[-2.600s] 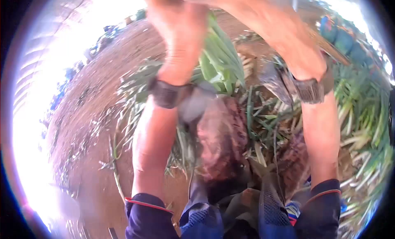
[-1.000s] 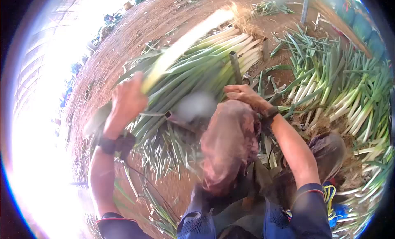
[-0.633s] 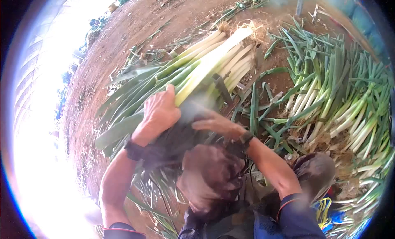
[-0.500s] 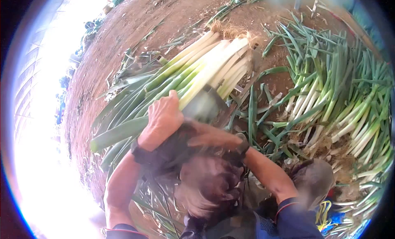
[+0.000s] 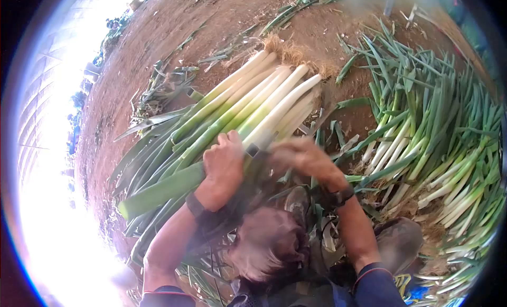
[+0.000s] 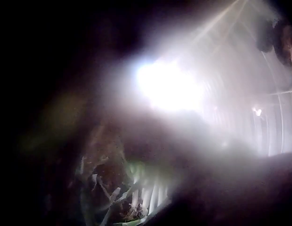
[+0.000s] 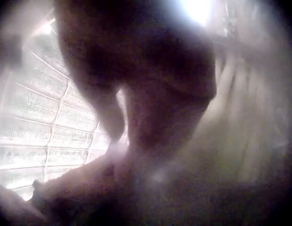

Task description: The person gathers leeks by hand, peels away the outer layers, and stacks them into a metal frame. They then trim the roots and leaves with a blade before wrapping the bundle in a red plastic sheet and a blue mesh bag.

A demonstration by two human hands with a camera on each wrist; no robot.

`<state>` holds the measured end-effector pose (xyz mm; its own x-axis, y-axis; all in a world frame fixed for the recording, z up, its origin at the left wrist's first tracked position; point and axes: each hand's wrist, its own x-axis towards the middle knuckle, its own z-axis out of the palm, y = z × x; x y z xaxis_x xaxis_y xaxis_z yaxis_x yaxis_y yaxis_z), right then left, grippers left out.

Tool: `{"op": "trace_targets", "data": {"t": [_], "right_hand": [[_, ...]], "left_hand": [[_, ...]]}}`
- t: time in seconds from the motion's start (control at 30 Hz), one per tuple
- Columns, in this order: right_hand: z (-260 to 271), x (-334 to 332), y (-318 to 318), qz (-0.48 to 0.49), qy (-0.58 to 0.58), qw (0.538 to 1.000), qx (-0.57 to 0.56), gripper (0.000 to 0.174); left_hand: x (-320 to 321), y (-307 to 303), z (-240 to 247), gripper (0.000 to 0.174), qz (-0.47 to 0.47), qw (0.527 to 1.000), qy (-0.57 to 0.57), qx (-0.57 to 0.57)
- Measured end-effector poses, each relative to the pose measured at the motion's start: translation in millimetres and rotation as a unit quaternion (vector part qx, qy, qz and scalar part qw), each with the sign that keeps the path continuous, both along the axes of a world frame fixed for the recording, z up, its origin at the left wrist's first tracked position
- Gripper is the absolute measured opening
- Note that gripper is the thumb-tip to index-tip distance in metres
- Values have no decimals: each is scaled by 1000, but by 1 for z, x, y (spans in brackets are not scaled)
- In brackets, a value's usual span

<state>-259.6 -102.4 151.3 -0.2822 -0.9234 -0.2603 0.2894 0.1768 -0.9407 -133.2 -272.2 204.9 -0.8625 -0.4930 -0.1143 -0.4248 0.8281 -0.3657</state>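
Observation:
In the head view my left hand [image 5: 224,167] grips a thick leek [image 5: 163,193] by its green part, the fingers curled round it. Its blunt-cut green end points to the lower left and its white shank toward the roots at the upper right. Other leeks [image 5: 232,103] lie side by side beyond it, roots at the far end. My right hand [image 5: 301,159], blurred, is just right of the shank, close to the end of a square metal tube [image 5: 253,149]; I cannot tell whether it pinches anything. The right wrist view shows its dark fingers [image 7: 165,113] bent downward.
A large heap of leeks [image 5: 417,117] spreads along the right side. Leaf scraps [image 5: 169,85] litter the brown soil [image 5: 222,21] on the left. A wooden bar [image 5: 454,32] stands at the upper right. My knee [image 5: 269,238] is below my hands.
My left hand has swung the leek down from over my lap onto the row of leeks, then come slightly right and nearer. My right hand has left my knee and moved up beside the shank.

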Motion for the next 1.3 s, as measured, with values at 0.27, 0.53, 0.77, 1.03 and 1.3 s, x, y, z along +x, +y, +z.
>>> {"op": "trace_targets", "data": {"t": [0.27, 0.53, 0.77, 1.03, 1.3], "right_hand": [[-42, -109, -90, -298, 630, 709, -107, 45], [-77, -96, -78, -166, 692, 697, 89, 52], [-36, -67, -136, 26, 703, 710, -21, 65], [-53, -70, -146, 100, 700, 707, 4, 58], [-58, -72, -145, 61, 731, 679, -17, 54]], "left_hand": [[3, -4, -13, 18, -17, 1000, 20, -16], [19, 3, -40, 33, -88, 990, 105, -18], [17, -3, -50, 34, -56, 994, 93, 29], [77, -2, 11, 55, -136, 990, 27, -27], [188, -35, 92, 71, 1, 996, -85, 30]]}}
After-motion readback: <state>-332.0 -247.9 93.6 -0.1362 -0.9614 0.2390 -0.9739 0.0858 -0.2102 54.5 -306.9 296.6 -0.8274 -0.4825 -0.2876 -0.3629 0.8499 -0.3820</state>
